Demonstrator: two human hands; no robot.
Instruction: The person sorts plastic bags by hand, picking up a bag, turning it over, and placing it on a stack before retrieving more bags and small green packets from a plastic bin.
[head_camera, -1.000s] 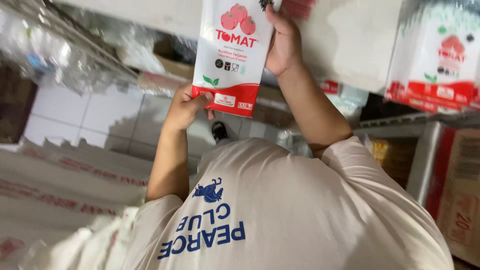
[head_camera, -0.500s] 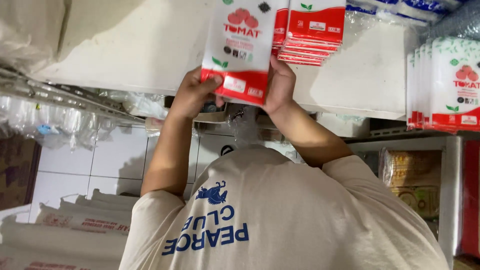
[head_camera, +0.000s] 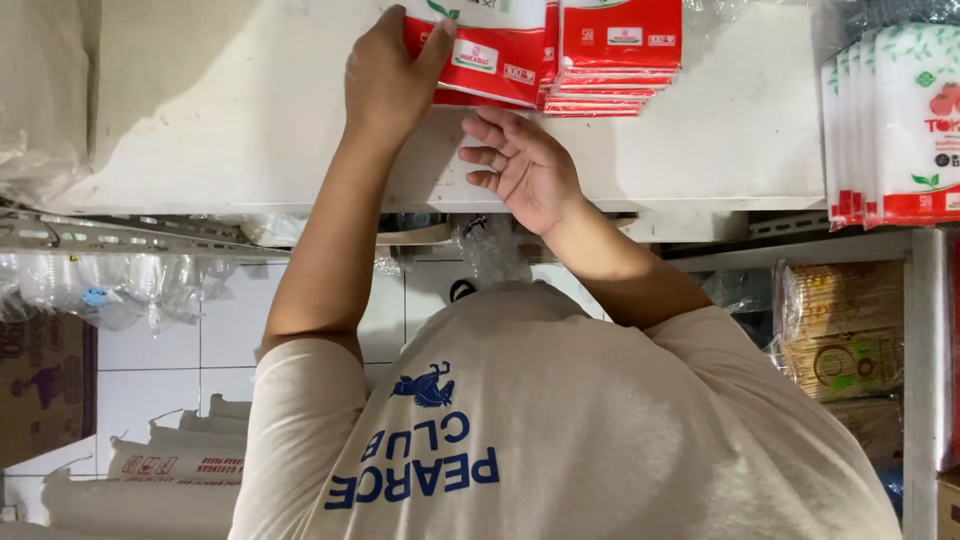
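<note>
Head view, one entry, outward from the item in hand.

Item: red-and-white packet (head_camera: 490, 50), flat, standing at the front edge of the white shelf (head_camera: 230, 120); its upper part is cut off by the frame. It touches a stack of like packets (head_camera: 615, 55) on its right.

Left hand (head_camera: 390, 75): raised overhead and clamped on the packet's lower left corner, thumb across the face.

Right hand (head_camera: 525, 165): open with fingers spread, just below the packet against the shelf's front edge, holding nothing.

Surroundings: a row of upright white packets (head_camera: 900, 120) at the shelf's right end; brown wrapped bundles (head_camera: 840, 330) on the rack below them; bagged clear cups (head_camera: 110, 285) on the left rail; a cardboard box (head_camera: 45, 385) and white rolls (head_camera: 170, 465) lower left.

Risks, as judged:
- The grip is on one corner only, so the packet could pivot and slide off the front edge.
- The packet bears on the stack, so a push sideways may skew it or tip it over the edge.
- With the arms stretched high, the top of the packet is out of sight, so a snag above would go unnoticed.
</note>
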